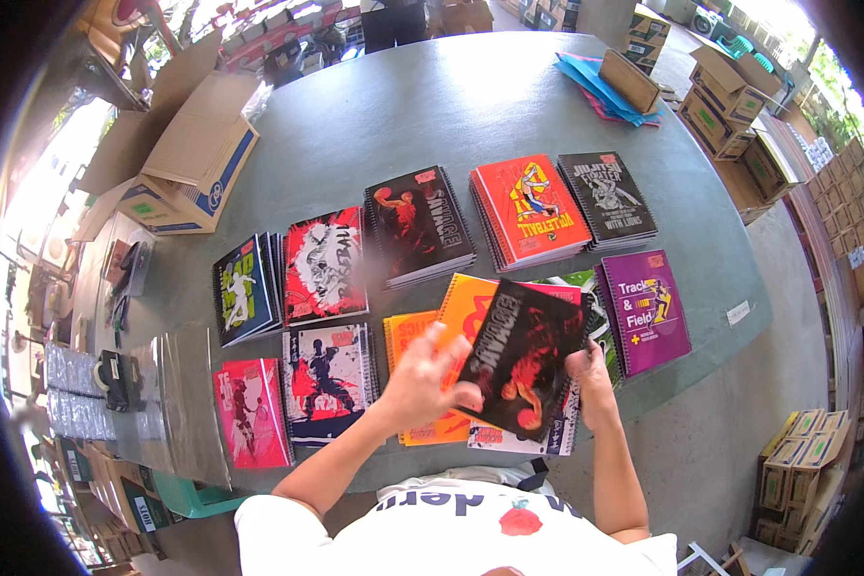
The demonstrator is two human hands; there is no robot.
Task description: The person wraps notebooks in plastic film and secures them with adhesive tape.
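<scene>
With our left hand (420, 379) and right hand (586, 370) both closed on the black notebook (528, 357) lifted above the table's (451, 106) near edge, we should keep it level and square, with ten notebook stacks spread below it.
</scene>
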